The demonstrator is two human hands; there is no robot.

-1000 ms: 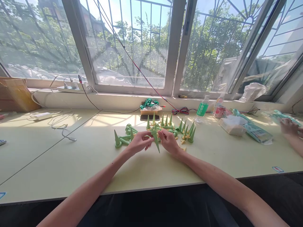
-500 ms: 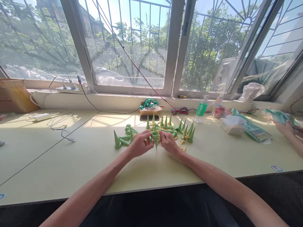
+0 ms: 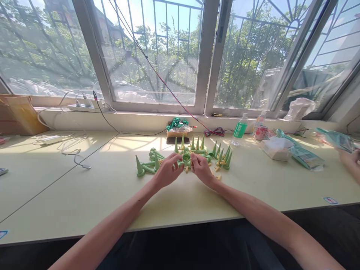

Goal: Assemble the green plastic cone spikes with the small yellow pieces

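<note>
Between my hands is a green cone [image 3: 186,158], its round hollow end facing me. My left hand [image 3: 169,169] has its fingers closed on the cone's left side. My right hand [image 3: 201,168] is pinched at the cone's right edge; what its fingertips hold is too small to make out. Around and behind the hands are several green cones, some upright like the one at the left [image 3: 139,167], others lying down. Small yellow pieces [image 3: 217,177] are scattered among them, mostly at the right.
A black phone [image 3: 177,140] and a small box of green items [image 3: 177,127] are behind the cones. Rightward are a bottle [image 3: 240,129], a can [image 3: 261,132], tissues [image 3: 276,147] and green packets [image 3: 308,157]. Another person's hand [image 3: 350,159] holds a packet at far right.
The held cone has tipped so that its open end faces me more and its point no longer shows below. The other person's hand and packet have moved slightly right.
</note>
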